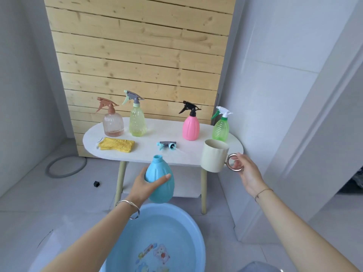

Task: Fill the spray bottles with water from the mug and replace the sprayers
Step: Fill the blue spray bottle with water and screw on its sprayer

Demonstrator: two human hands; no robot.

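The light-blue plastic spray bottle (160,181), neck open, is clasped in my left grip (143,186) above the blue basin (176,228). My right grip (247,171) is clamped on the ring handle of the cream mug (214,159). The bottle's grey-blue sprayer (167,144) lies on the white counter (163,131). I judge filling not yet begun. The four bottles (191,128) behind carry sprayers.

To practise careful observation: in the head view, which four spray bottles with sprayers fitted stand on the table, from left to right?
Clear bottle with brown sprayer → yellow bottle → pink bottle → green bottle.
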